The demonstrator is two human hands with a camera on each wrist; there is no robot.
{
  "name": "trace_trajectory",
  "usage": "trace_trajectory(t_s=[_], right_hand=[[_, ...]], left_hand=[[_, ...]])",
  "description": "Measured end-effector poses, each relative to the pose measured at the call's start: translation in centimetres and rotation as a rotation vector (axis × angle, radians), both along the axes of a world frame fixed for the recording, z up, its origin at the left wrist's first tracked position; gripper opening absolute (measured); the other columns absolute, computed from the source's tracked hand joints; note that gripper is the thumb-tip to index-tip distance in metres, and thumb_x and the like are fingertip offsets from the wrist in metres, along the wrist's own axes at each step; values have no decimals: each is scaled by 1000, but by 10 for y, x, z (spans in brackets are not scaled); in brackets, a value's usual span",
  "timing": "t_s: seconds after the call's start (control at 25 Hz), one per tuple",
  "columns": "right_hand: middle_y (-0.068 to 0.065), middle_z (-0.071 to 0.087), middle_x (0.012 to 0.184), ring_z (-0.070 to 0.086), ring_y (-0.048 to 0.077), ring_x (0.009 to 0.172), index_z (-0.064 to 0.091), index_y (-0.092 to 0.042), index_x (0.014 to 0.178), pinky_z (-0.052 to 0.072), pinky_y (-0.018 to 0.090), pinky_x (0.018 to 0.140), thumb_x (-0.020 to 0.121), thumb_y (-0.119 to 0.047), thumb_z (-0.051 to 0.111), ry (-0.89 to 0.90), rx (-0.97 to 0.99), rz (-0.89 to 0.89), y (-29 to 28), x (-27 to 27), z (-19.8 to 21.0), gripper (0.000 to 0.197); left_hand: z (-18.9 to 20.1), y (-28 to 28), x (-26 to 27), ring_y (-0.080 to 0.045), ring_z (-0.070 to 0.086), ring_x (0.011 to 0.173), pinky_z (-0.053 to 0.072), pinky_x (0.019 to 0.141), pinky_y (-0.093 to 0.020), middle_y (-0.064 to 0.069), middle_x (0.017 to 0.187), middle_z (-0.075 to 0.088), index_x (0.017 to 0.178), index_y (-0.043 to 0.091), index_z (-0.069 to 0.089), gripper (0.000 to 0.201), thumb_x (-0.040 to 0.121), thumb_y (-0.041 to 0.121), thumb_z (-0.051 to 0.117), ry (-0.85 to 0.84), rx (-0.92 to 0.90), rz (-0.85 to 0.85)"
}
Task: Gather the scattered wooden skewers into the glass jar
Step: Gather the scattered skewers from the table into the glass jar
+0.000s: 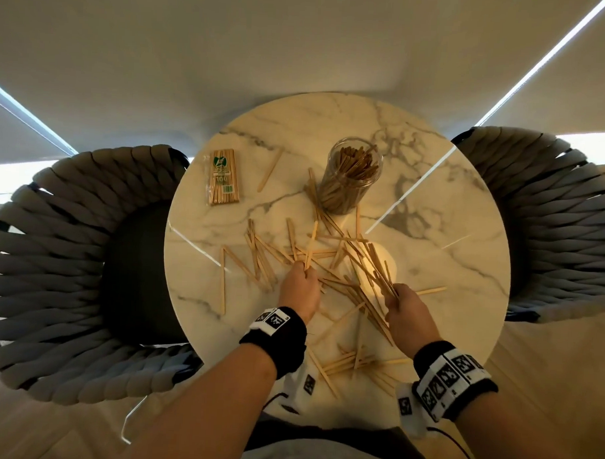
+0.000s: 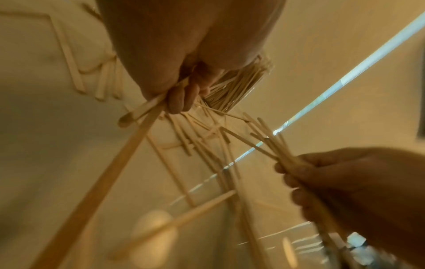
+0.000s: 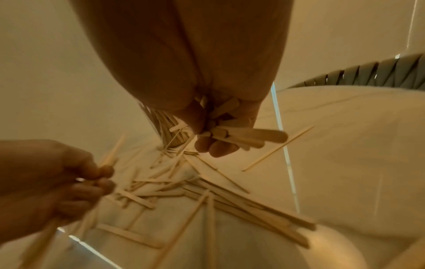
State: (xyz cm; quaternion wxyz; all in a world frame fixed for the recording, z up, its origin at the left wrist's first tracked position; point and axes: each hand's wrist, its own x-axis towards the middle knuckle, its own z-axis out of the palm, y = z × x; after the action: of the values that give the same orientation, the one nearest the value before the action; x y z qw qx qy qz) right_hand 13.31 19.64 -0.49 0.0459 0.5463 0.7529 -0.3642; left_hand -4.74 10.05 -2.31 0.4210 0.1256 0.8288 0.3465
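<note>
Picking up pale flat wooden skewers (image 1: 330, 264) off the round white marble-look table (image 1: 447, 268), head view: left hand (image 1: 300, 291) pinches a couple of sticks, one standing up; right hand (image 1: 406, 310) grips a fanned bundle. Clear cylindrical glass jar (image 1: 352, 176), already partly filled with sticks, stands at the far side of the table beyond the pile. Sealed plastic packet of skewers (image 1: 223, 177) lies far left; woven grey rope chairs (image 1: 70, 272) on both sides. Best move, I judge: square the bundle ends against the table, then drop them in vertically so none catch the rim

Left wrist view: fingers (image 2: 181, 100) curl round two thin sticks; smooth, light, slippery wood, some rounded tips, some pointed. Jar is partly hidden behind the hand

Right wrist view: fingers (image 3: 216, 147) wrap several flat sticks, ends uneven; many more lie crisscrossed on the glossy top, so lift rather than drag
</note>
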Motion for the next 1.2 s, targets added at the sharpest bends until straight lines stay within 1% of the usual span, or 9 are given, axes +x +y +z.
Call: trace_trajectory(t_s=[0.16, 0.28, 0.4, 0.52, 0.6, 0.68, 0.8, 1.0, 1.2], right_hand=[[0, 63, 82, 59, 16, 70, 55, -18, 105, 45, 26, 60, 103, -11, 43, 191, -166, 9, -18, -32, 21, 14], [5, 65, 106, 65, 18, 93, 56, -14, 123, 56, 32, 81, 95, -5, 49, 211, -176, 122, -34, -52, 25, 30], [-3, 59, 121, 60, 14, 106, 55, -23, 135, 51, 31, 93, 98, -23, 51, 191, -129, 319, -38, -56, 23, 37], [-1, 61, 117, 60, 17, 100, 65, -20, 121, 52, 35, 88, 98, -42, 51, 63, 14, 224, -6, -57, -3, 35], [7, 54, 125, 53, 27, 110, 58, -14, 124, 48, 39, 90, 93, -52, 47, -252, 137, 226, 18, -58, -24, 51], [13, 50, 127, 50, 32, 115, 51, -7, 127, 46, 41, 93, 90, -46, 54, -363, 146, 257, 26, -59, -40, 54], [15, 56, 122, 54, 33, 109, 53, -6, 121, 47, 40, 91, 91, -26, 67, -217, 99, 208, 24, -56, -46, 39], [8, 65, 107, 61, 27, 98, 63, -14, 111, 49, 33, 84, 90, -25, 65, -141, -68, 100, 29, -56, -28, 24], [2, 72, 81, 68, 17, 74, 67, -16, 94, 55, 26, 69, 87, -13, 66, 267, -291, 98, 12, -66, 14, 8]], left_hand=[[22, 20, 27, -21, 66, 91, 52, 86, -39, -2, 101, 70, 119, 15, 59, 85, 74, 87, 52, -431, 151, 125], [15, 31, 34, -23, 69, 99, 56, 88, -37, -6, 106, 73, 118, 8, 63, 61, 89, 62, 58, -421, 168, 107], [-6, 29, 18, -30, 69, 94, 57, 89, -45, -13, 100, 70, 115, 1, 62, 53, 99, 49, 46, -338, 86, 269], [-17, 19, -3, -20, 56, 59, 57, 64, -37, -6, 70, 59, 102, 5, 58, 42, 107, 42, 41, -430, 148, 418], [-9, 11, -11, -12, 38, 47, 45, 47, -26, 1, 59, 42, 95, 12, 54, 29, 109, 34, 40, -497, 195, 444], [-7, 2, -16, -7, 29, 40, 29, 37, -20, 8, 52, 35, 91, 16, 52, 28, 109, 35, 41, -505, 224, 368], [-5, -5, -21, -5, 23, 38, 21, 34, -18, 8, 53, 29, 84, 22, 48, 31, 106, 44, 44, -495, 209, 279], [-10, 1, -9, -5, 28, 40, 25, 37, -20, 10, 53, 34, 80, 22, 48, 38, 103, 52, 44, -513, 192, 307], [7, 21, 9, -11, 50, 54, 41, 48, -24, 1, 66, 53, 102, 14, 66, 54, 93, 65, 54, -443, 233, 194]])
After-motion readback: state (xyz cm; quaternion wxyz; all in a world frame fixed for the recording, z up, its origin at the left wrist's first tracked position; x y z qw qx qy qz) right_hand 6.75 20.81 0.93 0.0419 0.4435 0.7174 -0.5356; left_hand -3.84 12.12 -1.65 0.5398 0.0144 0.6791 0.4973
